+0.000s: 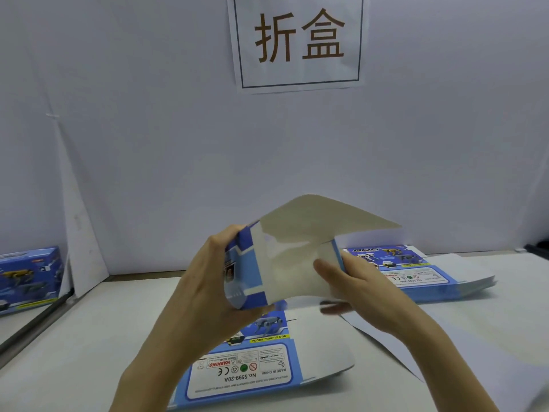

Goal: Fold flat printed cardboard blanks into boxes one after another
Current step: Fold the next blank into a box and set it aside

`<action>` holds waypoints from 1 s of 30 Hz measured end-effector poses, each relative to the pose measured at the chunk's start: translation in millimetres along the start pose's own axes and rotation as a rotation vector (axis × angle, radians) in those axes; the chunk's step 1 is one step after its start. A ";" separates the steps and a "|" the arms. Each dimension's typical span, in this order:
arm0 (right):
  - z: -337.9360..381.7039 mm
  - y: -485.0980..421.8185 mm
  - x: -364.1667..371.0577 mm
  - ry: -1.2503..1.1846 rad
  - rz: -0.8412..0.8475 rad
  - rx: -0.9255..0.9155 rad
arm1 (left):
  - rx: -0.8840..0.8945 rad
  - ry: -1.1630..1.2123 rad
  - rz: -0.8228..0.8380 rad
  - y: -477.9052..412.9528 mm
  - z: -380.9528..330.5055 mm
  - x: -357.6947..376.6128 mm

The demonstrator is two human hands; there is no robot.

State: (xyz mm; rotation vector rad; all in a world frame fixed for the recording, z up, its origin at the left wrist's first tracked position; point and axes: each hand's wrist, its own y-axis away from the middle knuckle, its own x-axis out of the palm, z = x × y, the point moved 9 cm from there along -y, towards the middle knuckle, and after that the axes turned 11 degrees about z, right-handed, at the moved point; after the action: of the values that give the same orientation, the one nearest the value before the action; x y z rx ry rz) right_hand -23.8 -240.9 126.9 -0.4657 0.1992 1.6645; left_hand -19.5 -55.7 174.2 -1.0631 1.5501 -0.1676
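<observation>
The half-folded box (255, 272) is held in the air over the middle of the table (89, 337), its blue printed end wall turned to 9 o'clock and its plain white inside facing the camera. A broad white flap (320, 218) stands open from its top edge, slanting up toward 1 o'clock. The left hand (208, 281) holds the box from 9 o'clock, fingers wrapped over the top of the printed end and thumb under its lower edge. The right hand (362, 286) comes in from 3 o'clock and pinches the box's right side, thumb on the white inner face and fingers beneath, though those fingers are blurred. Straight below the box, at 6 o'clock, a flat blank (261, 367) lies printed side up on the table. At 3 o'clock, behind the right hand, is a stack of blanks (427, 281). Far out at 9 o'clock a finished box (26, 278) stands by the table's edge. At 12 o'clock a paper sign (300, 40) with two large characters hangs on the white wall (148, 144).
</observation>
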 end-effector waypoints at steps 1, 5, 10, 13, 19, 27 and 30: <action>-3.7 1.3 -1.8 0.044 -0.012 0.062 | -0.019 0.011 0.019 -0.1 1.6 1.5; -10.0 6.5 -16.1 0.175 -0.103 0.198 | -0.137 0.145 0.052 -0.1 12.1 12.8; -5.6 13.5 -39.4 0.317 -0.267 0.257 | -0.345 0.603 0.234 0.2 7.5 35.9; -3.5 14.3 -41.8 0.398 -0.298 0.278 | -0.444 0.884 0.190 -17.7 9.9 40.2; 5.9 14.9 -31.4 0.488 -0.274 0.243 | -0.538 0.847 0.123 -17.2 21.8 44.9; 30.0 10.3 -11.8 0.722 -0.336 0.086 | -0.461 0.697 -0.007 11.6 31.9 37.1; 33.5 12.4 -10.9 0.803 -0.361 0.066 | -0.558 0.550 -0.034 13.3 35.9 40.8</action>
State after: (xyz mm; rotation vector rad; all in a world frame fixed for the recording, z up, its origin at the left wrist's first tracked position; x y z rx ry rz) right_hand -41.3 -239.6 159.9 -1.0402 0.7111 1.0448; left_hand 8.2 -60.5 125.8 -1.5688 2.1465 -0.0479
